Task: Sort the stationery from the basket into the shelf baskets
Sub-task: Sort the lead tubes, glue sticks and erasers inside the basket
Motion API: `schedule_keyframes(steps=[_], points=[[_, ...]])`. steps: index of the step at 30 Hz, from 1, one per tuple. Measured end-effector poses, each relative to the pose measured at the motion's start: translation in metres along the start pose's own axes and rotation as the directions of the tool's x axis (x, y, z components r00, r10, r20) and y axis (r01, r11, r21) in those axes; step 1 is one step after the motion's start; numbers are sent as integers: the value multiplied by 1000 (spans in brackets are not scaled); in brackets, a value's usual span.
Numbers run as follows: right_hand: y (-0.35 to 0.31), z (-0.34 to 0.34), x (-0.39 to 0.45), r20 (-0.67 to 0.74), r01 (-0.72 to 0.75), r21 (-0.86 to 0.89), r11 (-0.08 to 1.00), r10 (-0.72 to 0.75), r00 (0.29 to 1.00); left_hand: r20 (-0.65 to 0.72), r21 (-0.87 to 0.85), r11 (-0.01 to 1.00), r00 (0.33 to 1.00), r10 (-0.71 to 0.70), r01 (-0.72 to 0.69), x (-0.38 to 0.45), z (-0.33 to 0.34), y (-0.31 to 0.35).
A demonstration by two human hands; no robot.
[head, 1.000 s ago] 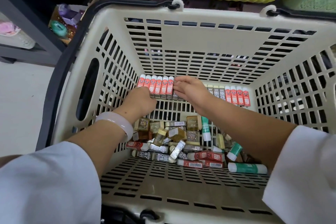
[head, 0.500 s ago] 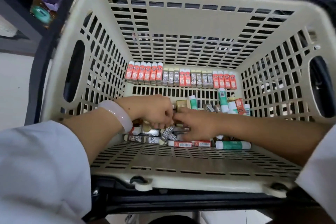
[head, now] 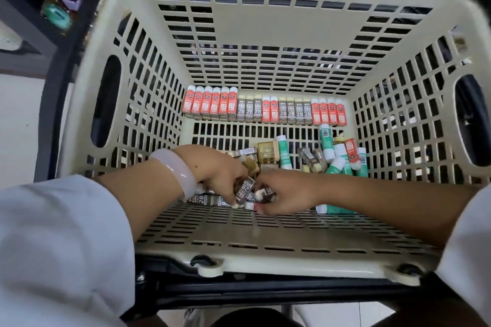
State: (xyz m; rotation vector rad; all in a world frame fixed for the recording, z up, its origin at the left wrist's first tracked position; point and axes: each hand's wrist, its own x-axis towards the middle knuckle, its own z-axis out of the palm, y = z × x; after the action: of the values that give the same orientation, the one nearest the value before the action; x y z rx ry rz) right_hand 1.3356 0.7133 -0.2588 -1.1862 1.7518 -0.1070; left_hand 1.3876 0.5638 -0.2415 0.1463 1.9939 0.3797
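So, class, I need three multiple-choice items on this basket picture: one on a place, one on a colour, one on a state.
1. Where does the neat row of erasers stand?
A. along the far wall of the basket
B. on the floor
C. on the near rim

2. What colour are the glue sticks on the right?
A. blue
B. green and white
C. black

3. What is the left hand doing?
A. lying flat on the rim
B. hanging outside the basket
C. pinching a grey 2B eraser

Answers: 1 A, the row lines the far wall's foot. 2 B, green bodies with white caps. 3 C, fingers curl round the eraser, beside the right hand in the pile.
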Motion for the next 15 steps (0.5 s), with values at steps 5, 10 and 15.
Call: schedule_keyframes(steps=[5, 10, 15], points=[[0, 2, -2, 9, 4, 33, 999, -4, 1000, 38, -90, 996, 999, 2, 2, 5, 3, 1], [1, -9, 4, 131, -91, 131, 987, 74, 989, 103, -127, 991, 995, -19, 32, 5, 6, -3], [1, -1, 0, 102, -86, 256, 963, 61, 993, 110, -155, 986, 993, -39, 56, 5, 8, -5]])
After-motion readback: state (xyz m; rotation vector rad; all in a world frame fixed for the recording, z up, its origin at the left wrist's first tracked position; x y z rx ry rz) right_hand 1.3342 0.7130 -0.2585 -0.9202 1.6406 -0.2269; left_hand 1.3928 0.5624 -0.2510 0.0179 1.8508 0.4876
